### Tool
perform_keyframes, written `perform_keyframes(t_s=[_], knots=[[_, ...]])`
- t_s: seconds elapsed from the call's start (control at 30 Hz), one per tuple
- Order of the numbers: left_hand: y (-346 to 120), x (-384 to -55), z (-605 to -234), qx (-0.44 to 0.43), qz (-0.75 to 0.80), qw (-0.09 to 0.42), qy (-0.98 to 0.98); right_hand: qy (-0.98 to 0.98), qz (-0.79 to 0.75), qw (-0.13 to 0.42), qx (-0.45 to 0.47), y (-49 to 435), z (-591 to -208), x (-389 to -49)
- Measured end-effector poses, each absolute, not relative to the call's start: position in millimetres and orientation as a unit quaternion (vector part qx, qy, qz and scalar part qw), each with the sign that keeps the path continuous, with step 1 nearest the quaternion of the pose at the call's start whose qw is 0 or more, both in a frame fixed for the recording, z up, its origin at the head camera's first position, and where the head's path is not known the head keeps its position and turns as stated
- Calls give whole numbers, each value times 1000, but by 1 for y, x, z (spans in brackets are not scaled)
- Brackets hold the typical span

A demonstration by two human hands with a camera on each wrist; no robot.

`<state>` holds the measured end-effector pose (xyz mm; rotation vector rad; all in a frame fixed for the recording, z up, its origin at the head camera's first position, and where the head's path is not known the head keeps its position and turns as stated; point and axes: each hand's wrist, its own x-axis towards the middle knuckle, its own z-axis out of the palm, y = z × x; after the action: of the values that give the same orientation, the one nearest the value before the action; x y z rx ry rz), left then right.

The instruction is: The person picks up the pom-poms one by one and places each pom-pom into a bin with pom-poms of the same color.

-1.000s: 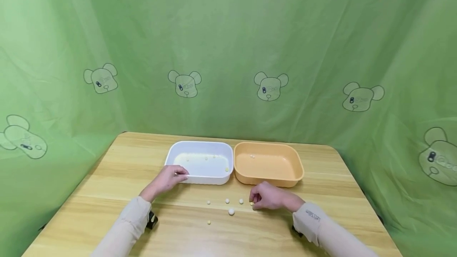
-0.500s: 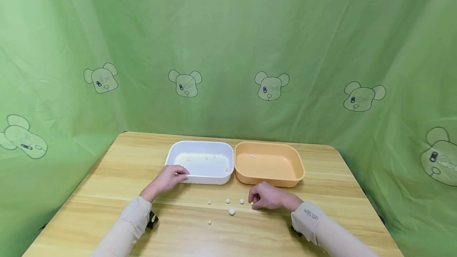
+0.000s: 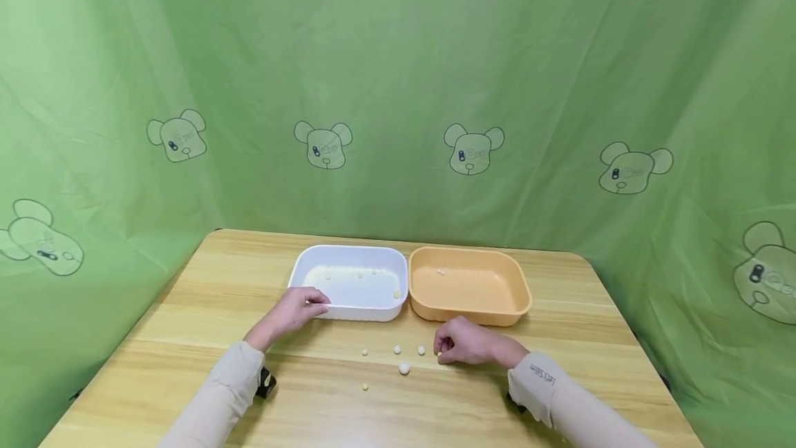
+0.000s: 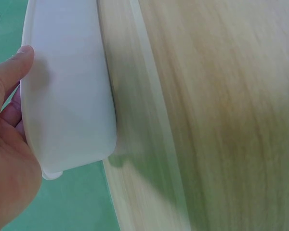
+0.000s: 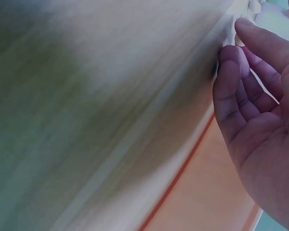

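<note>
My left hand [image 3: 298,308] grips the front left rim of a white plastic tub [image 3: 361,312], thumb outside and fingers over the edge, as the left wrist view also shows on the tub's wall [image 4: 70,91]. In front of an orange tub [image 3: 466,310], my right hand [image 3: 466,341] pinches a small yellow ball [image 3: 439,354] at the tabletop. The right wrist view has the ball [image 5: 239,40] between thumb and fingertips, mostly hidden. Left of this hand lie small white balls [image 3: 421,350], a larger white ball [image 3: 404,369] and a yellow ball [image 3: 365,387].
Both tubs stand side by side on the wooden table [image 3: 323,406]. A few small balls, including a yellow one [image 3: 396,294], lie in the white tub; tiny white ones [image 3: 441,271] lie in the orange tub. A green curtain [image 3: 398,206] hangs behind the table.
Hardly anything differs. The right fingers have shifted very slightly about the yellow ball, which shows a little less now. The left hand stays on the white tub's rim.
</note>
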<state>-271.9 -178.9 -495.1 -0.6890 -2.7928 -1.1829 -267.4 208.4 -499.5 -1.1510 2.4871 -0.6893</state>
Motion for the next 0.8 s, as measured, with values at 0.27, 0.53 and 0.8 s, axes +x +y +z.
perform_keyframes(t_s=[0.27,0.53,0.8], knots=[[-179,-271,-495,-216,-383,7,-898,865,-254,170,-397,206,-493,-266],[-179,-271,-493,-224,-385,9,-895,861,-269,172,-396,201,-483,-264],[-178,-271,-493,-224,-386,9,-895,861,-283,158,-391,194,-471,-265]])
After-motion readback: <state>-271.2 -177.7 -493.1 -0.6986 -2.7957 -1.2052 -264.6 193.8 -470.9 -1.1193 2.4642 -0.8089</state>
